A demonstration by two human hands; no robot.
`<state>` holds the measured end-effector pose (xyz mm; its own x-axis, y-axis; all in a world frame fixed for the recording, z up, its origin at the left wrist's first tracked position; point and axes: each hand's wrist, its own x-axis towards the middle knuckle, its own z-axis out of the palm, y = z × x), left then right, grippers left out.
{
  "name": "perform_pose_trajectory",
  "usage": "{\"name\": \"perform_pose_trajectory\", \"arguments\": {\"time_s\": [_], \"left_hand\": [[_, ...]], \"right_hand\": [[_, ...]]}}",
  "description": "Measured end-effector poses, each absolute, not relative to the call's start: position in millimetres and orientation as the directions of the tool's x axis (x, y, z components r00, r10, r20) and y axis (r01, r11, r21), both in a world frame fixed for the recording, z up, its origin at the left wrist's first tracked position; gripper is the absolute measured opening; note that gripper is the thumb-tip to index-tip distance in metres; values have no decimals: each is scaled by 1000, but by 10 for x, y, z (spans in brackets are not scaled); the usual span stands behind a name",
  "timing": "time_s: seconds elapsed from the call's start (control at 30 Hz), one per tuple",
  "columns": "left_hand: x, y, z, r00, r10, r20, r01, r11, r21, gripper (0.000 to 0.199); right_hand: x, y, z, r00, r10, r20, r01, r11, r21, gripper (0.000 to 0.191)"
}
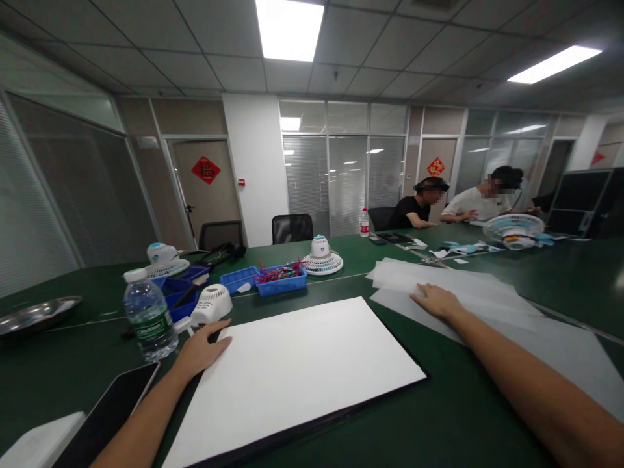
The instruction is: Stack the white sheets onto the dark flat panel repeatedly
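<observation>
A large white sheet [297,370] lies in front of me on a dark-edged board or pad [312,429]. My left hand [202,348] rests at its left edge, thumb and fingers apart, with the thumb over the white surface. To the right, my right hand [436,302] lies with fingers stretched out on several loose, thin translucent sheets [487,296]. These sheets overlap unevenly and reach under my right forearm. Neither hand grasps anything that I can see.
Left of the board are a water bottle [149,318], a dark phone or tablet [110,416] and a white fan part [213,303]. Beyond stand a blue tray of coloured wires [281,281] and a small fan [322,257]. Two people [416,209] sit at the far right.
</observation>
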<state>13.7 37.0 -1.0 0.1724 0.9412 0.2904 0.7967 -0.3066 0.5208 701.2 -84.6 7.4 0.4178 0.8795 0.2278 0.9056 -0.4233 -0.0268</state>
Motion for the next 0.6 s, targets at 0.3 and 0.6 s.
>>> {"name": "perform_pose_trajectory", "arguments": {"time_s": [0.3, 0.6], "left_hand": [[171, 86, 147, 174, 965, 197, 763, -259, 592, 41], [57, 67, 200, 213, 941, 263, 672, -337, 660, 42]], "right_hand": [[6659, -1103, 212, 289, 916, 278, 939, -327, 103, 39], [5518, -1266, 673, 94, 895, 436, 954, -206, 217, 27]]}}
